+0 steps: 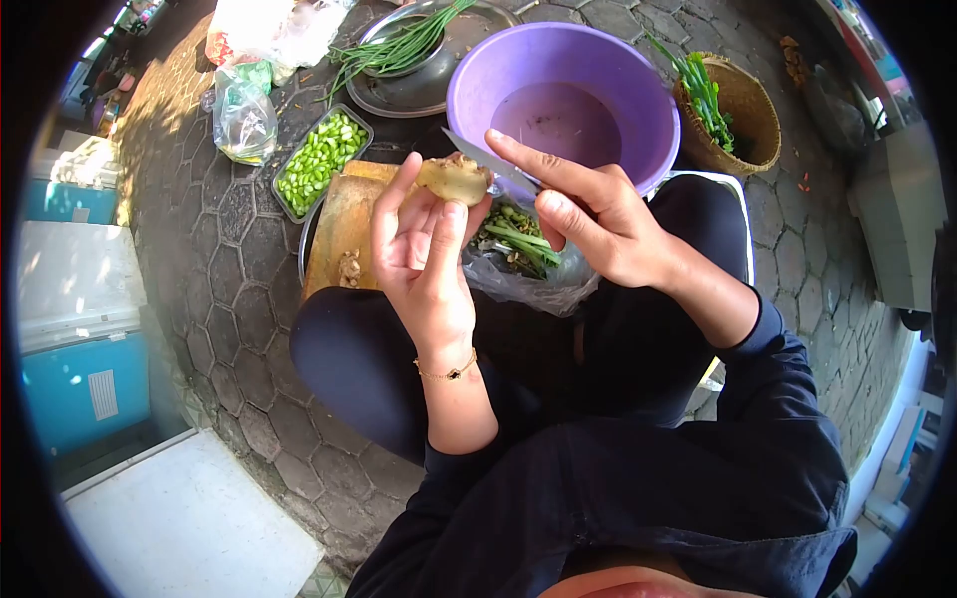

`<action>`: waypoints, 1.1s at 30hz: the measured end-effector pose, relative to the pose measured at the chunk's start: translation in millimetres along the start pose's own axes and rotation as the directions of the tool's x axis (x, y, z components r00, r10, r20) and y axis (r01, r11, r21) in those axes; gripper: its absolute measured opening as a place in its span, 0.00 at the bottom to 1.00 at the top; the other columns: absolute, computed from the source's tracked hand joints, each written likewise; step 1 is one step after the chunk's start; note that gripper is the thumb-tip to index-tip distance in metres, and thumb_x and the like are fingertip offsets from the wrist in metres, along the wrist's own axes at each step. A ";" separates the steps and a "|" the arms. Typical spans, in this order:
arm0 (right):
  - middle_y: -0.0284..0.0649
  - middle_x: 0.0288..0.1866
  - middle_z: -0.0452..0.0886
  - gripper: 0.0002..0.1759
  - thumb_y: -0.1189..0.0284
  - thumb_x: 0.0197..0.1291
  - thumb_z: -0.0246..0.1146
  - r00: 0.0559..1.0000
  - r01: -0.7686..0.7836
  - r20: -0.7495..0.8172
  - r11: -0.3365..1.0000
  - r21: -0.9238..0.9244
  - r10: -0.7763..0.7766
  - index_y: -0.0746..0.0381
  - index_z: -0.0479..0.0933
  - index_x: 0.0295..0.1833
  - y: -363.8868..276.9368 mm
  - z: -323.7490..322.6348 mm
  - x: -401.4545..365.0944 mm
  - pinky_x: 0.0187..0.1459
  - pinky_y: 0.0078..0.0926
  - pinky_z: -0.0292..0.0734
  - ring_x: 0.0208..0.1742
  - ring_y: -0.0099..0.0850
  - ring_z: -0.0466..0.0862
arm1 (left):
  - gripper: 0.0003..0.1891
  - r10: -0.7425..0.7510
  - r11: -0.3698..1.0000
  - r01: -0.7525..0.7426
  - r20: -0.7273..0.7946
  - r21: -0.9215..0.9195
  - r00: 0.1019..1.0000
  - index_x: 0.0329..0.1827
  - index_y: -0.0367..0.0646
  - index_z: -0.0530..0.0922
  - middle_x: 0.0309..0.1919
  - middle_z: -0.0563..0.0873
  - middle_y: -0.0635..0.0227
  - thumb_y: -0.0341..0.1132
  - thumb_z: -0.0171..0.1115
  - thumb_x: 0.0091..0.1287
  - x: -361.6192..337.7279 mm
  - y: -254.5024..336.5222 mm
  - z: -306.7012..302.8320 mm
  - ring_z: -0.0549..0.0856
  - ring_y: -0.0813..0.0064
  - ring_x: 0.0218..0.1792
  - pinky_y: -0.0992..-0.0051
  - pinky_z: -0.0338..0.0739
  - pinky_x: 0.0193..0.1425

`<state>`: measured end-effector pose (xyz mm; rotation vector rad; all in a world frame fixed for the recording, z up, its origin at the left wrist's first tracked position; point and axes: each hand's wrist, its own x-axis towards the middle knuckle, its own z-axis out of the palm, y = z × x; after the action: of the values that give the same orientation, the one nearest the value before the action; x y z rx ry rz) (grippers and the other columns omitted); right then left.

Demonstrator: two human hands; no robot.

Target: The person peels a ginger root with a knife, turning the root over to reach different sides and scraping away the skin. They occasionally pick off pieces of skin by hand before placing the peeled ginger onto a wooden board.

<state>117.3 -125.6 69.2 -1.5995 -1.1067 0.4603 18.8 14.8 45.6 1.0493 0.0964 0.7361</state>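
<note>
Between the fingertips of my left hand is a pale, knobbly piece of ginger root. My right hand grips a knife, its blade pointing up and left beside the root's upper edge. The knife's handle is mostly hidden in my palm. Below the hands, a clear plastic bag holds green trimmings. A wooden cutting board lies to the left of my left hand, with a small knobbly piece on it.
A purple basin with a little liquid stands ahead. Left are a tray of chopped green pieces, plastic bags and a metal tray with long green stalks. A woven basket with greens stands right.
</note>
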 end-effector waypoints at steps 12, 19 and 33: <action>0.40 0.25 0.81 0.31 0.67 0.67 0.55 0.999 0.037 0.024 0.992 -0.120 -0.035 0.62 0.59 0.73 -0.7 -0.9 1.8 0.27 0.21 0.70 0.20 0.21 0.73 | 0.23 -0.120 0.991 0.119 -0.005 -0.065 0.993 0.64 0.38 0.69 0.47 0.84 0.55 0.24 0.60 0.66 -3.5 0.1 -3.6 0.83 0.68 0.50 0.66 0.82 0.54; 0.43 0.31 0.84 0.28 0.68 0.67 0.55 0.997 0.067 0.046 0.992 -0.110 -0.062 0.63 0.62 0.72 -4.0 -1.5 3.6 0.29 0.21 0.73 0.21 0.21 0.76 | 0.22 -0.142 0.987 0.141 -0.011 -0.073 0.990 0.64 0.36 0.69 0.46 0.84 0.55 0.26 0.59 0.67 -2.8 4.8 -3.9 0.84 0.66 0.48 0.67 0.83 0.52; 0.47 0.55 0.81 0.23 0.76 0.62 0.59 0.986 0.166 0.018 0.986 -0.006 -0.166 0.61 0.72 0.64 -6.0 3.8 2.2 0.45 0.26 0.79 0.45 0.37 0.86 | 0.25 0.014 0.994 -0.031 0.162 0.106 0.987 0.66 0.29 0.64 0.45 0.83 0.61 0.25 0.58 0.66 -3.1 1.1 -14.5 0.83 0.75 0.46 0.70 0.82 0.52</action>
<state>113.0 -121.8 73.9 -1.4973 -1.2448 0.3601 10.0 24.1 38.2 1.2113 -0.0154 0.6695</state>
